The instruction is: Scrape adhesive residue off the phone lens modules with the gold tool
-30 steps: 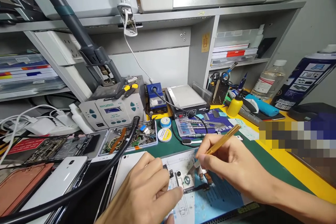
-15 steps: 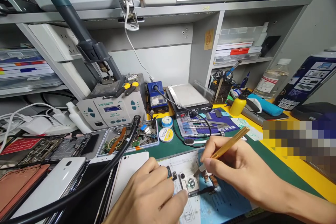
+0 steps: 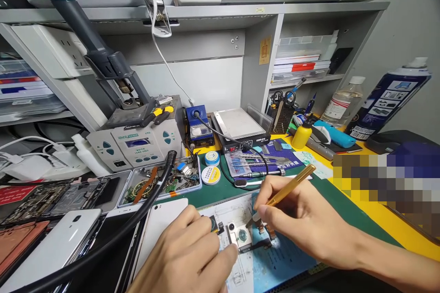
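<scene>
Green surface [image 3: 218, 192] | pale module [image 3: 241, 236] left of gold tool [image 3: 292, 185] — pinched in right fingers [image 3: 275, 215] | left fingers [image 3: 201, 224] nearer, curled, grip unclear

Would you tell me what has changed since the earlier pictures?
Only the camera view visibly shifted, setting the spray can farther left in frame. Nothing was picked up or let go: the right hand still holds the gold-handled tool at the small component, the left hand still beside it.

Head-worn view, facing forward and down, close above the hands [image 3: 192, 252] [image 3: 307, 226]
</scene>
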Action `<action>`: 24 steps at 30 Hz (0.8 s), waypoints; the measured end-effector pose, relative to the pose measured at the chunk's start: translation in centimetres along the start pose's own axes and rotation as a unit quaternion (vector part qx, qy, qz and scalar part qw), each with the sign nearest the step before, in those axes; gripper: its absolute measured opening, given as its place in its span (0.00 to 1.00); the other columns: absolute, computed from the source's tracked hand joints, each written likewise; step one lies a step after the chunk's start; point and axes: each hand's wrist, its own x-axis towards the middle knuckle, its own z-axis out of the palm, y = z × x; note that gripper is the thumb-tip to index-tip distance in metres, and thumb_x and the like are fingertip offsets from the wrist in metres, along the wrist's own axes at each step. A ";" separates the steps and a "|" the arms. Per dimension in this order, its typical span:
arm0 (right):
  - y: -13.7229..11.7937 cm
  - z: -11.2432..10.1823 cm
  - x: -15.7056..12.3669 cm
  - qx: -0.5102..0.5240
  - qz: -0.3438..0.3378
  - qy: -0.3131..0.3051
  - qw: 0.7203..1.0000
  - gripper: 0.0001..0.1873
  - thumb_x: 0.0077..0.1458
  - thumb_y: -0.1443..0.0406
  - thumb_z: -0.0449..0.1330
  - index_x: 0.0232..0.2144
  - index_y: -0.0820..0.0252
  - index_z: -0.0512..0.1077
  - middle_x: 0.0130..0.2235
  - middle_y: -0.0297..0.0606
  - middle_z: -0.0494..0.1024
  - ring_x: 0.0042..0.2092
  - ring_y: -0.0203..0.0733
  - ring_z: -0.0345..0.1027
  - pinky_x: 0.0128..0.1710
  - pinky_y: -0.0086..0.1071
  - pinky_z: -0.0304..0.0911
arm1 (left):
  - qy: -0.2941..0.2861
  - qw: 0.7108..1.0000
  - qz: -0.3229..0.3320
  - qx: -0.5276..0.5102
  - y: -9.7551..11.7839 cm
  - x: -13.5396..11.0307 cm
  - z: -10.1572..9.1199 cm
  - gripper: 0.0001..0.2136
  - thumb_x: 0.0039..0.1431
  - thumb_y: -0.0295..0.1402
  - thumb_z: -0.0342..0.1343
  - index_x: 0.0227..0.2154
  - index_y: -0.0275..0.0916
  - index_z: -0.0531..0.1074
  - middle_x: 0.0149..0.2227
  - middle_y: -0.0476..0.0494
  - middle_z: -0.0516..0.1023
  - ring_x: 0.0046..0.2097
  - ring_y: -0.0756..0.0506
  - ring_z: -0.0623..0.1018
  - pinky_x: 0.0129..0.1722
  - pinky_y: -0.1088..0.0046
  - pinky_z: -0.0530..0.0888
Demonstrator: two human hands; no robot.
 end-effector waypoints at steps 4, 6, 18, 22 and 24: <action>0.1 -0.1 -0.1 -0.003 0.002 -0.002 1.000 0.09 0.62 0.63 0.58 0.29 0.57 0.66 0.25 0.28 0.67 0.27 0.36 0.56 0.27 0.29 0.54 | -0.005 1.000 -0.005 0.001 0.1 0.0 -0.1 0.12 0.59 0.24 0.45 0.36 0.37 0.74 0.22 0.49 0.63 0.28 0.46 0.61 0.29 0.65 0.56; 0.1 -0.1 -0.1 -0.003 0.003 -0.003 1.000 0.09 0.62 0.64 0.59 0.29 0.57 0.66 0.25 0.28 0.67 0.27 0.36 0.56 0.27 0.29 0.55 | -0.006 1.000 -0.005 0.001 0.1 -0.1 -0.2 0.12 0.58 0.23 0.45 0.36 0.37 0.74 0.23 0.49 0.62 0.28 0.46 0.61 0.29 0.65 0.56; -1.0 -0.8 0.1 0.030 -0.013 0.027 0.999 0.07 0.49 0.69 0.58 0.22 0.56 0.66 0.22 0.28 0.67 0.26 0.37 0.60 0.29 0.30 0.65 | 0.037 0.998 -0.052 -0.007 1.9 1.0 0.4 0.09 0.57 0.20 0.51 0.32 0.40 0.72 0.24 0.51 0.60 0.29 0.47 0.58 0.31 0.66 0.52; -1.3 -1.1 -0.1 0.000 -0.006 0.007 1.000 0.08 0.47 0.70 0.59 0.20 0.56 0.65 0.21 0.28 0.66 0.26 0.37 0.63 0.31 0.31 0.67 | -0.090 0.995 -0.045 -0.028 2.3 1.1 -0.9 0.11 0.62 0.23 0.48 0.41 0.38 0.74 0.29 0.46 0.65 0.33 0.45 0.62 0.33 0.63 0.57; -1.4 -1.1 -0.1 -0.016 -0.005 0.004 1.000 0.09 0.46 0.70 0.60 0.19 0.56 0.64 0.21 0.29 0.67 0.27 0.39 0.67 0.31 0.31 0.68 | -0.130 0.990 -0.046 -0.037 2.2 1.0 -1.5 0.11 0.63 0.25 0.47 0.42 0.37 0.74 0.30 0.45 0.66 0.34 0.44 0.63 0.33 0.62 0.59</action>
